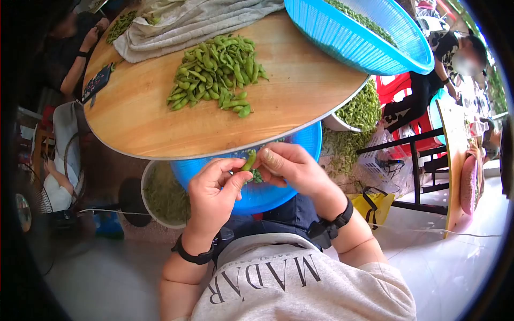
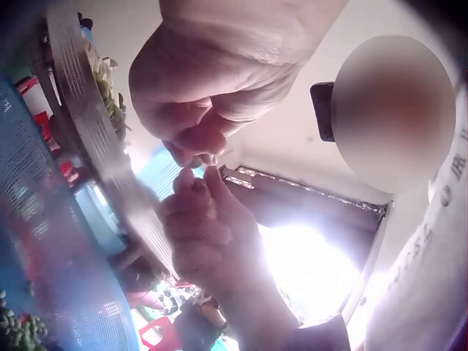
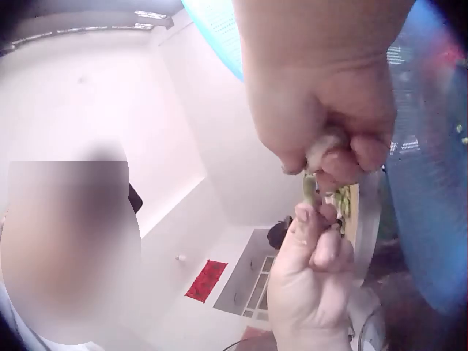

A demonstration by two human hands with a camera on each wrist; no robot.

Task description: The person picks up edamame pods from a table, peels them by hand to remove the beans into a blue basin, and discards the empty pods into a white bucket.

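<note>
My left fingers (image 1: 225, 166) and right fingers (image 1: 278, 160) pinch one pod (image 1: 249, 159) | pile (image 1: 214, 69) at 12 o'clock | I'd split its seam over the basin (image 1: 278, 195).

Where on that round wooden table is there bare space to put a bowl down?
The widest bare wood on the table lies along the near edge, in front of the pod pile. Another patch sits right of the pile, below the blue basket. The far side is crowded by the grey cloth and basket.
</note>
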